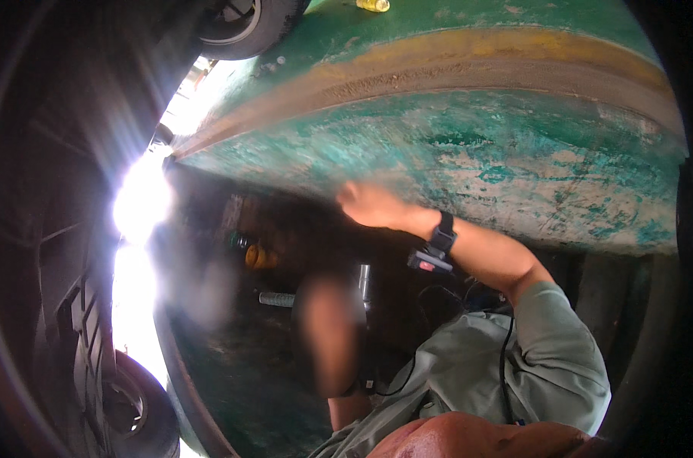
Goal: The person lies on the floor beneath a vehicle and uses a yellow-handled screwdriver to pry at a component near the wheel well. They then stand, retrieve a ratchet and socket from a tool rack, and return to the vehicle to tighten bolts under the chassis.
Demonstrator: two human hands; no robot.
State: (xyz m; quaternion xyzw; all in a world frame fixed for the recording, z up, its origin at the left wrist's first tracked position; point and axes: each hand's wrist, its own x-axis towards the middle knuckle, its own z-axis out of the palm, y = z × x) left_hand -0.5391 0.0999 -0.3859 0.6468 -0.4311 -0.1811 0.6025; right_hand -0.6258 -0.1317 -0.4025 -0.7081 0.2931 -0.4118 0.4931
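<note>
My right hand [371, 206] is beside the worn green wall [529, 172], with a dark strap and small device [432, 259] on the wrist. Its fingers look curled in, and whatever they may hold does not show. Lower down, my left hand [331, 328] is a smear of motion, so its fingers cannot be read. Close to it stands a shiny metal cylinder [365, 281]. On its other side lies a ribbed, silvery cylinder [276, 299]. An orange-yellow object [261, 257] sits farther off in shadow.
The green wall rises to a brown and yellow ledge [499, 65]. A tyre [255, 30] shows at the upper left and another tyre [144, 408] at the lower left. Dark vehicle parts [49, 191] fill the left side, beside strong glare. A yellow bottle [373, 4] lies above the ledge.
</note>
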